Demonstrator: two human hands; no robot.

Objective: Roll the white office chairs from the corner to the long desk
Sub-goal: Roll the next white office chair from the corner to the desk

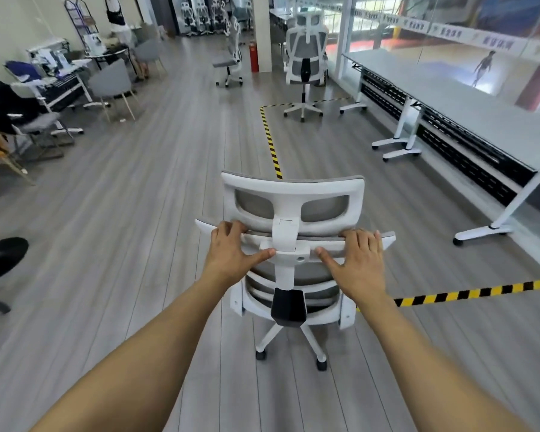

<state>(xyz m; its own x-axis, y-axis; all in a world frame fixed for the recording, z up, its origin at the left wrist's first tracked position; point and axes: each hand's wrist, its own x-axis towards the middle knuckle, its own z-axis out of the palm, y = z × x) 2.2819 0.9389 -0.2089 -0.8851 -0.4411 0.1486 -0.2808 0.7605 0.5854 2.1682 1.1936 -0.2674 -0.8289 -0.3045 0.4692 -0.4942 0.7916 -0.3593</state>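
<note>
Both hands hold the top bar of the white chair (293, 244): the left hand (231, 251) and the right hand (356, 260) are each clenched over it, one on each side of the headrest post. The chair stands on the wooden floor (138, 213), near the striped tape (270, 141). On casters it should roll lightly, but a high grip may tip it. The long counter (468, 110) lies ahead on the right.
</note>
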